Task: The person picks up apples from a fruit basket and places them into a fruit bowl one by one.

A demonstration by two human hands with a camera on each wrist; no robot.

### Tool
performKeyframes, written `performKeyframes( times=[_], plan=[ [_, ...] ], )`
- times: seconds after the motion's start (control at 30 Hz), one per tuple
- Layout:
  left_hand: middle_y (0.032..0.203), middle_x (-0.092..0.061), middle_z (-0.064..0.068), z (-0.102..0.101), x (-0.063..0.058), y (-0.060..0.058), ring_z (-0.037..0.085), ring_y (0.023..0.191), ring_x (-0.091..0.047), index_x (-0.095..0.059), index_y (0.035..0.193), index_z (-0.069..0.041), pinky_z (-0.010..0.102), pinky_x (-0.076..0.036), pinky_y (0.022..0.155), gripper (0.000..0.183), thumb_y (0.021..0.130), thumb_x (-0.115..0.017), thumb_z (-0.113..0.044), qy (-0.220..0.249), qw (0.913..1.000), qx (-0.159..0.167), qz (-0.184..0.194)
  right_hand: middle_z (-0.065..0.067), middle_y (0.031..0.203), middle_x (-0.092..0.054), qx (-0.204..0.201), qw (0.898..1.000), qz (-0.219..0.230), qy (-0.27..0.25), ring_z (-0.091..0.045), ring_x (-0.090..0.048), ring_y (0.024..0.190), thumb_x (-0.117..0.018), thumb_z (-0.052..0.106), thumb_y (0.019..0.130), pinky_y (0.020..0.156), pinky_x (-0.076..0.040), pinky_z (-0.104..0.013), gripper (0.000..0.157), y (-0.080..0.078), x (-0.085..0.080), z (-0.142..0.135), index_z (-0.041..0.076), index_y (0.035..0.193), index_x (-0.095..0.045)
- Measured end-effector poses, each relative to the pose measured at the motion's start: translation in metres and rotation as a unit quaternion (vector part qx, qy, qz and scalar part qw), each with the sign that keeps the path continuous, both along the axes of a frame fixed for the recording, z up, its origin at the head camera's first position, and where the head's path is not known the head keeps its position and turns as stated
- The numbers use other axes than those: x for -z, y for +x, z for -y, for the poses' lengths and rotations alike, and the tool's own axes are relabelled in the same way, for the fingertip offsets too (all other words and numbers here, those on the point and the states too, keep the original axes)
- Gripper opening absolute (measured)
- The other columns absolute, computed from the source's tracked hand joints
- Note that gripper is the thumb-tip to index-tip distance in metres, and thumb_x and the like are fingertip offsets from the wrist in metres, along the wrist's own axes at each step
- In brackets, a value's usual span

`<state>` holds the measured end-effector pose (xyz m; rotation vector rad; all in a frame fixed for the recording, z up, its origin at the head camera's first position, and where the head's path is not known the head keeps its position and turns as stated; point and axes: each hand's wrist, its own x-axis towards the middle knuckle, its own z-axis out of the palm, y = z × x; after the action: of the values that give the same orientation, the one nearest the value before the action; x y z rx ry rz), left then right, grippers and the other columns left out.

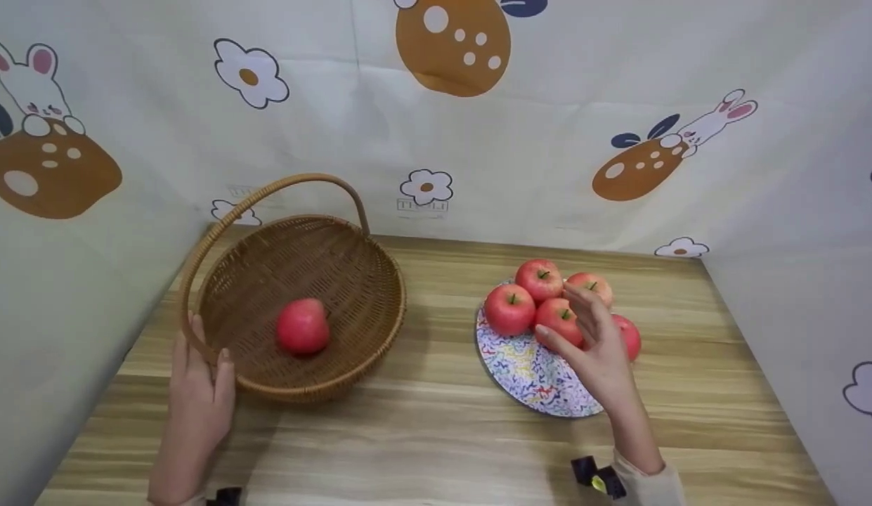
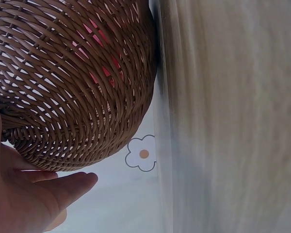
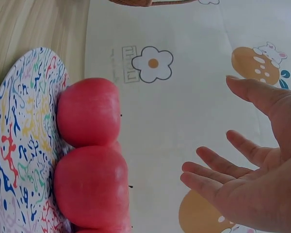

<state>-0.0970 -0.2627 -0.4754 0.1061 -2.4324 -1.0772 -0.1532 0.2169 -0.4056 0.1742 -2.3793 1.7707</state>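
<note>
A brown wicker basket (image 1: pixel 365 365) with a tall arched handle stands at the left, one red apple (image 1: pixel 303 327) lying inside it. My left hand (image 1: pixel 202 393) holds the basket at the near foot of the handle, thumb on one side and fingers on the other. In the left wrist view the apple shows through the weave. At the right, several red apples (image 1: pixel 510 310) are grouped on a round, colourfully patterned plate (image 1: pixel 541 386). Above them hovers my right hand (image 1: pixel 597 351), thumb and fingers spread apart with nothing between them. It partly hides the apples behind it.
Both stand on a wood-grain table (image 1: pixel 436 436). A pale cloth (image 1: pixel 337 126) printed with flowers and rabbits hangs behind the table and along both sides. Bare wood lies between basket and plate.
</note>
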Motion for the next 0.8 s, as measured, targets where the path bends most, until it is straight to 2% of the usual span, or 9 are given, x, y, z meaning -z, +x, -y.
performKeyframes(
  times=[0.17,0.37,0.6,0.8],
  plan=[
    [0.171,-0.013,0.033,0.0,0.0,-0.001,0.057,0.154,-0.017,-0.016,0.165,0.008,0.075,-0.021,0.119,0.065,0.11,-0.044,-0.012,-0.004,1.0,0.003,0.007,-0.024,0.155,-0.05,-0.01,1.0,-0.004,0.015,-0.039,-0.041,0.152,-0.08,-0.002,0.091,0.126,-0.032,-0.054,0.066,-0.001,0.0,0.008,-0.005,0.149,-0.047],
    [0.17,-0.015,0.033,-0.001,0.001,-0.001,0.057,0.154,-0.019,-0.018,0.164,0.009,0.074,-0.022,0.12,0.065,0.109,-0.045,-0.011,-0.005,1.0,0.001,-0.003,-0.023,0.156,-0.051,-0.017,1.0,-0.004,0.022,-0.038,-0.043,0.151,-0.081,0.001,0.091,0.125,-0.032,-0.056,0.068,-0.004,0.001,0.018,-0.003,0.15,-0.049],
    [0.168,-0.018,0.035,-0.002,0.005,-0.003,0.056,0.154,-0.019,-0.021,0.163,0.012,0.069,-0.018,0.125,0.064,0.107,-0.046,-0.009,-0.001,0.9994,0.006,-0.033,-0.021,0.153,-0.055,-0.03,0.999,-0.015,0.013,-0.037,-0.046,0.149,-0.083,0.001,0.089,0.125,-0.034,-0.056,0.067,-0.005,0.001,0.029,-0.003,0.148,-0.052],
    [0.168,-0.019,0.034,-0.001,0.004,-0.002,0.056,0.154,-0.021,-0.022,0.163,0.011,0.069,-0.02,0.125,0.064,0.107,-0.047,-0.009,0.0,0.9996,-0.001,-0.029,-0.019,0.152,-0.054,-0.052,0.998,-0.022,-0.005,-0.039,-0.046,0.149,-0.083,-0.003,0.087,0.123,-0.035,-0.059,0.068,-0.008,0.001,0.041,-0.001,0.147,-0.052]
  ],
)
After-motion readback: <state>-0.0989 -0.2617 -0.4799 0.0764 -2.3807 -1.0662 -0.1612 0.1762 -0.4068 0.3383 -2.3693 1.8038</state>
